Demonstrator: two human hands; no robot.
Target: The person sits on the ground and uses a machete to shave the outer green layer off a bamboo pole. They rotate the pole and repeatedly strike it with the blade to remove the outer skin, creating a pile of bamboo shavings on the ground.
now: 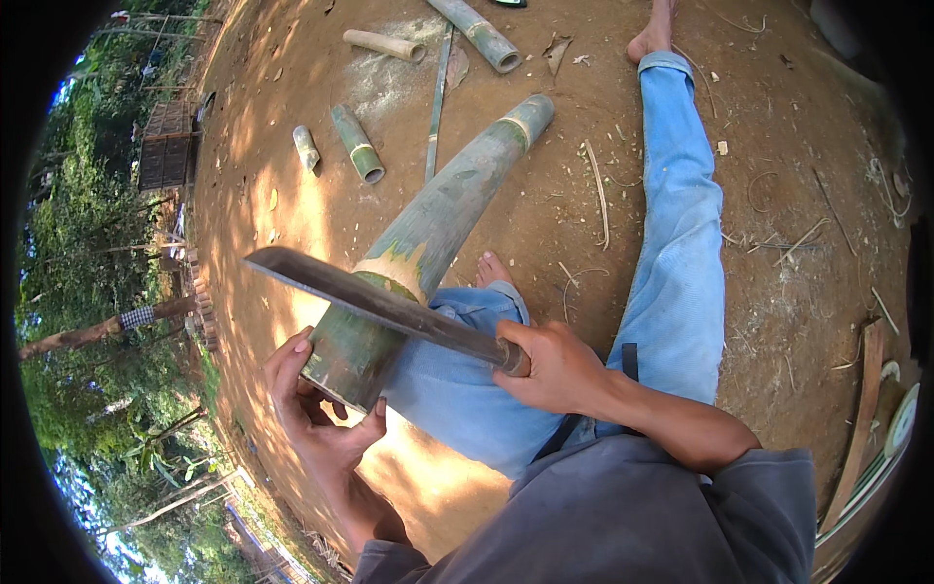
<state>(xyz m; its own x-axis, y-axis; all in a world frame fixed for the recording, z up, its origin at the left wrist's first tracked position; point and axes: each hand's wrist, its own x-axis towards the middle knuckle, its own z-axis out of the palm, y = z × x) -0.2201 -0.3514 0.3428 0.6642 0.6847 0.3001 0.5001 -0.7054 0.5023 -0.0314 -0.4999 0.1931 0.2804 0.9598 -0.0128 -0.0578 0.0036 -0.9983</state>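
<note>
My right hand (556, 368) is closed round the handle of a machete (375, 302). The long dark blade points to the left and crosses above a thick green bamboo culm (443, 219). That culm lies slanting away from me, its near end by my bent leg in blue jeans (438, 409). My left hand (321, 399) grips the near end of the culm, thumb on one side and fingers on the other. Pale scraped patches show at the node under the blade. Whether the blade touches the bamboo I cannot tell.
Cut bamboo pieces (357, 146) lie on the brown dirt ground ahead, with a thin bamboo strip (440, 102) among them. My other leg (671, 204) stretches out at the right. A curved wooden strip (858, 423) lies at the right edge. Trees and a hut (165, 146) stand at the left.
</note>
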